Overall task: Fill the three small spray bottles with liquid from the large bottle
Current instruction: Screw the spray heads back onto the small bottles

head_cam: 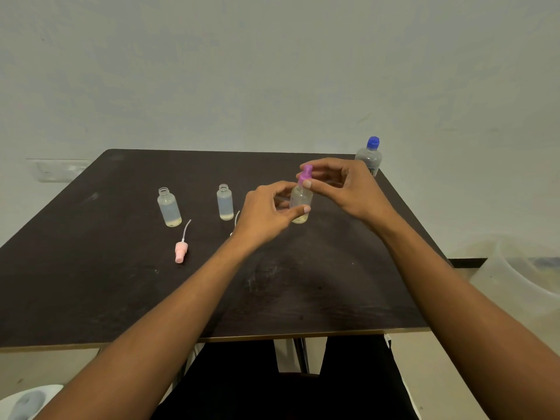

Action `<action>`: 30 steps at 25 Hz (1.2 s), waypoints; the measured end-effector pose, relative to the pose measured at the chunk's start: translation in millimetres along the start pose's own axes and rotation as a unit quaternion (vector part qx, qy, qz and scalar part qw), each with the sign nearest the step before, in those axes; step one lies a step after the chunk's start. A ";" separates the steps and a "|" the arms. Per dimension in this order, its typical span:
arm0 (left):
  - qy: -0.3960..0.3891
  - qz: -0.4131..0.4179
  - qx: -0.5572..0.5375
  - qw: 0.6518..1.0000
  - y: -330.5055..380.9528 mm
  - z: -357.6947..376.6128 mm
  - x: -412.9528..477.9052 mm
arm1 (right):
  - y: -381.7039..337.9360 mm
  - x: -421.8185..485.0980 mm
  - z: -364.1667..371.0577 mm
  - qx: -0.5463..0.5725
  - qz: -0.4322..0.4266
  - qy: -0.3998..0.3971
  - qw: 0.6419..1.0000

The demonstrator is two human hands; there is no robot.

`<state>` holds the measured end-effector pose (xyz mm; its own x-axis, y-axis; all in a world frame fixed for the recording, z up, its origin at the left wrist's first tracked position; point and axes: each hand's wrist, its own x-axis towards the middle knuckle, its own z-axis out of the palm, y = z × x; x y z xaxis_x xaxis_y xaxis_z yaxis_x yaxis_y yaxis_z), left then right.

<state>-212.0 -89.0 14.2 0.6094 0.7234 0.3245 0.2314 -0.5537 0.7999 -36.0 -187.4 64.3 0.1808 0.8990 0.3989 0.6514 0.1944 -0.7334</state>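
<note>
Head view: a dark brown worktop (pixel 121 298) fills the middle of the picture, its surface scuffed and smeared with pale marks, its near edge a lighter strip.
Room: a plain pale wall (pixel 272 71) rises behind; a white socket plate (pixel 57 170) is set low on it at the left.
Beside the worktop: a translucent plastic tub (pixel 521 277) stands on the floor at the right.
Large bottle (pixel 370 157): upright at the far right corner, blue cap on.
Left small bottle (pixel 169 207): upright, neck open, towards the far left.
Middle small bottle (pixel 225 202): upright, neck open, near the left hand.
Pink spray head (pixel 181 251): lying on the worktop just in front of the left small bottle, tube pointing away.
Right small bottle (pixel 301 204): upright, right of centre, between both hands.
Left hand (pixel 266 213): thumb and fingers curled round the right small bottle's body.
Right hand (pixel 342 186): fingertips pinching the purple spray top (pixel 305 174) at that bottle's neck.
Liquid level: hard to tell through the cloudy plastic.
</note>
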 end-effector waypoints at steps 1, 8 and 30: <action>0.000 0.002 0.001 1.000 0.1 -0.5 -0.2 | 1.0 -0.6 0.8 0.001 0.004 -0.003 1.000; 0.013 0.013 -0.002 1.000 4.5 0.7 -3.4 | 4.9 -1.9 4.8 -0.038 0.002 0.048 0.998; 0.022 0.022 0.013 0.999 13.4 0.9 -6.8 | -11.0 6.7 -8.0 -0.043 -0.035 -0.009 0.998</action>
<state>-212.4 -101.7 22.3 0.5864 0.7145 0.3815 0.2240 -0.5957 0.7714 -36.1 -186.7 79.5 0.1189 0.8914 0.4373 0.7226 0.2243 -0.6539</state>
